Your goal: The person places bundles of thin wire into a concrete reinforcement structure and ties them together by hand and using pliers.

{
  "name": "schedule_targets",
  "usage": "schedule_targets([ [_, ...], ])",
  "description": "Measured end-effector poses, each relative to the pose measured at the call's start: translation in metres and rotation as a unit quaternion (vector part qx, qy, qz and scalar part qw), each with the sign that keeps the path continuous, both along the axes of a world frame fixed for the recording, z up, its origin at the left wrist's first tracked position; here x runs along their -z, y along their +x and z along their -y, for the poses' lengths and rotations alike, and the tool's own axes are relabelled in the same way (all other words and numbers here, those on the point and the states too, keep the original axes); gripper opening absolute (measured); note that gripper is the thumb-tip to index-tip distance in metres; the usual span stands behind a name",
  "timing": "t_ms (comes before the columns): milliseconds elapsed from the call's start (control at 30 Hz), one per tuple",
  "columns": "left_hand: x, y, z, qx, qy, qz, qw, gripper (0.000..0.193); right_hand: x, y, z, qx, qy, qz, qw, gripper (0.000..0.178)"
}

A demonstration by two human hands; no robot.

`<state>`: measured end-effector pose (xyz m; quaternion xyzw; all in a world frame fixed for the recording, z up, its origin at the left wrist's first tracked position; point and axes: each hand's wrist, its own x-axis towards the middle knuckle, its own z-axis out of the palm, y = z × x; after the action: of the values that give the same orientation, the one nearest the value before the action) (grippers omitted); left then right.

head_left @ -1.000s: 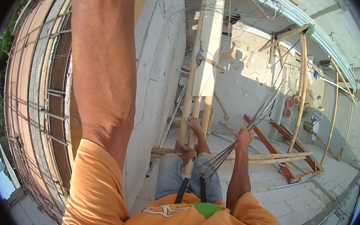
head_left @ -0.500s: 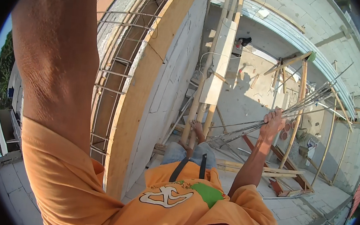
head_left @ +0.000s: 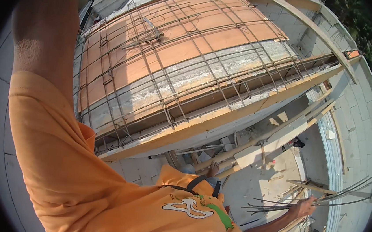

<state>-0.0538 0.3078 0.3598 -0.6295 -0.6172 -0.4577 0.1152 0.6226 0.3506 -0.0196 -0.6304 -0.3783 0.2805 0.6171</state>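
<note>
My right hand (head_left: 304,209) is low at the right, shut around a bundle of long thin steel rods (head_left: 342,198). The rods fan out to the left and run right toward the block wall. My left arm (head_left: 47,37), in an orange sleeve, reaches straight up the left side and leaves the picture at the top, so my left hand is hidden. My orange shirt (head_left: 142,209) with a dark strap fills the lower middle. One of my feet (head_left: 212,169) shows far below, by the wooden poles.
A rebar grid (head_left: 178,58) lies over an orange plywood deck, edged by a long timber board (head_left: 221,119). Grey block walls (head_left: 354,108) stand at the right. Leaning wooden poles and a plank (head_left: 277,139) cross the drop to a concrete floor (head_left: 264,184) scattered with scraps.
The view has swung up onto the top of the rebar deck. My right hand, still gripping the rods, now sits lower and further right in the picture.
</note>
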Motion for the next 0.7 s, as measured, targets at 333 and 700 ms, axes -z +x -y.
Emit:
schedule_targets([
  [333, -0.049, -0.091, 0.107, -0.288, -0.005, -0.164, 0.944, 0.071, 0.031, -0.006, -0.069, -0.027, -0.062, 0.35, 0.934, 0.031],
  [700, -0.027, -0.197, 0.138, -0.455, -0.077, -0.286, 0.84, 0.074, 0.026, -0.077, -0.103, -0.138, -0.033, 0.377, 0.915, 0.04],
])
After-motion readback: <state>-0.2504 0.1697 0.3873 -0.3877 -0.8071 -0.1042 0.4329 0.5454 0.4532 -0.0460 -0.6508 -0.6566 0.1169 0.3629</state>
